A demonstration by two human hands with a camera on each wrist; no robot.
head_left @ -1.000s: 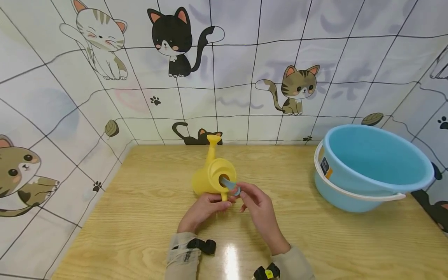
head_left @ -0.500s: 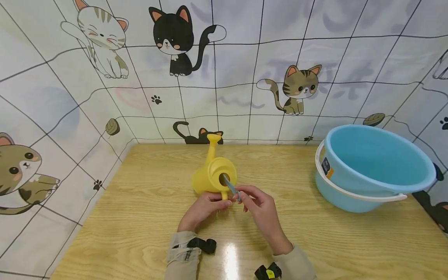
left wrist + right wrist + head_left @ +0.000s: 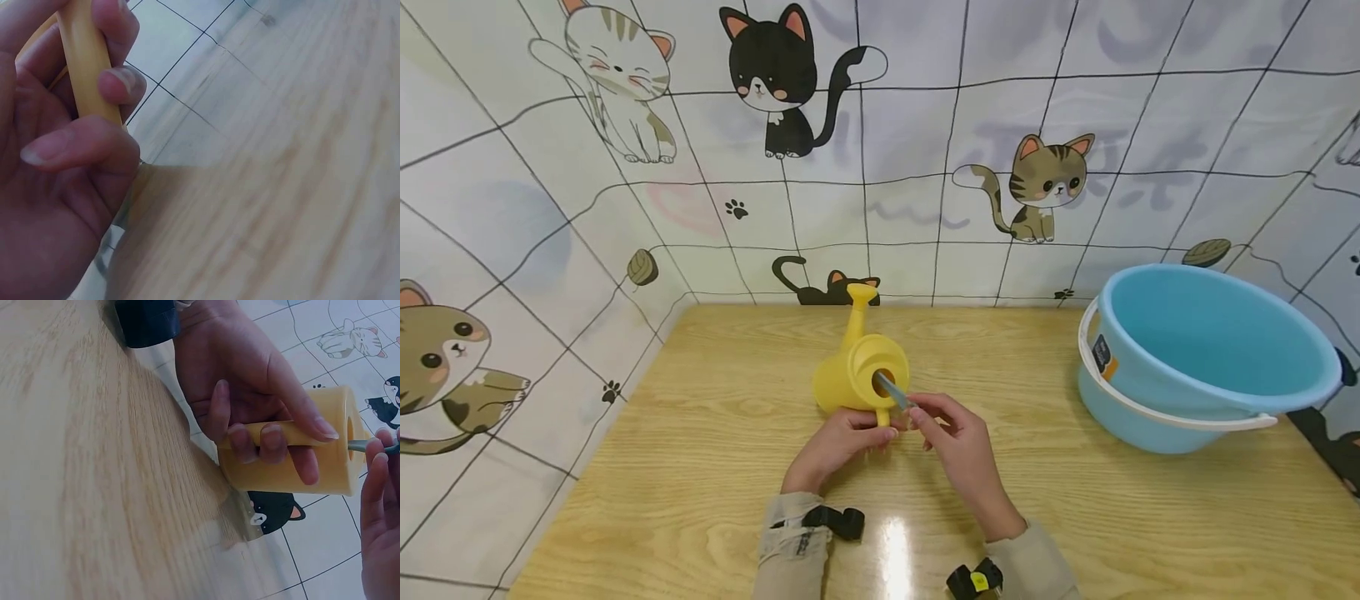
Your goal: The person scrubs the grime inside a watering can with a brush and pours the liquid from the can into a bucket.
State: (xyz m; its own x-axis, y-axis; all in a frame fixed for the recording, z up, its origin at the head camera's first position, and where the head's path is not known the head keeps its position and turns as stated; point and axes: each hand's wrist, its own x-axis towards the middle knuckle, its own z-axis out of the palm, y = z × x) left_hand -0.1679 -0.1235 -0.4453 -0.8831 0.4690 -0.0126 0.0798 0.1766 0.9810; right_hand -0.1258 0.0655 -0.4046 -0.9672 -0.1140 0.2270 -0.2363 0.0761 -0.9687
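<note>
A yellow watering can [image 3: 837,388] lies tipped on the table, its round opening turned toward me and its spout pointing away. My left hand [image 3: 831,450] grips its handle, with fingers curled round the yellow bar [image 3: 87,69] in the left wrist view. Between right thumb and fingers I pinch a slim blue-grey tool [image 3: 892,391]; its far end is hidden inside the opening. My right hand [image 3: 961,454] is close beside the can's handle. In the right wrist view the tool's thin shaft [image 3: 357,445] enters the can's mouth; I cannot tell its kind.
To the right stands a light-blue bucket [image 3: 1138,375] with a white carrying handle [image 3: 1180,417]. A wooden table [image 3: 700,467] spreads under the hands. Behind it hangs a white tiled-pattern backdrop [image 3: 910,150] printed with cats. Each wrist wears a black camera [image 3: 838,522].
The tool has turned in my right fingers, from showing its broad flat end to nearly edge-on, and stays in the opening. The left hand and can hold almost still; the view shifts slightly.
</note>
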